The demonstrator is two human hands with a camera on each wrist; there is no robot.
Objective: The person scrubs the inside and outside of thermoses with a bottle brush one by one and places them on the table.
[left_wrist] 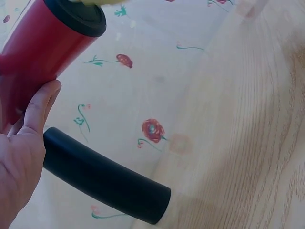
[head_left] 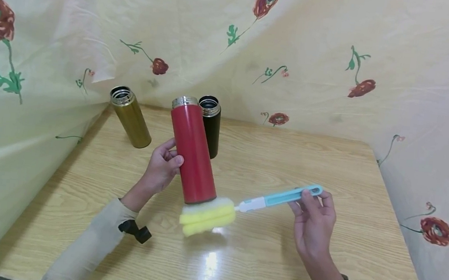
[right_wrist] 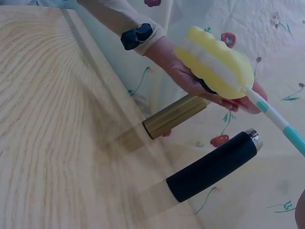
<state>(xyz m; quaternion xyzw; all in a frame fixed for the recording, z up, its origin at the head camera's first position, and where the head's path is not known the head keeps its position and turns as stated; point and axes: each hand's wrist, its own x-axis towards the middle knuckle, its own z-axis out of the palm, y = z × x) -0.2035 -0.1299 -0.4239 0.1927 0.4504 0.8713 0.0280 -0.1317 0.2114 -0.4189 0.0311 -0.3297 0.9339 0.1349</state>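
My left hand [head_left: 163, 164] grips a red thermos flask [head_left: 193, 152] by its side, above the table. The flask leans, its lidless steel neck upward and its dark base toward me. In my right hand [head_left: 315, 222] is the blue-and-white handle of a bottle brush [head_left: 280, 197], pinched near its looped end. The brush's yellow-and-white sponge head [head_left: 208, 218] overlaps the base of the flask in the head view. In the left wrist view the flask's black base [left_wrist: 78, 16] shows, with a bit of yellow sponge at the top edge.
A gold flask [head_left: 131, 119] stands lidless at the back left of the wooden table [head_left: 308, 162]. Behind the red flask stands a black flask [head_left: 211, 132], also lidless and partly hidden. Flower-printed cloth [head_left: 311, 53] hangs behind the table and along its sides.
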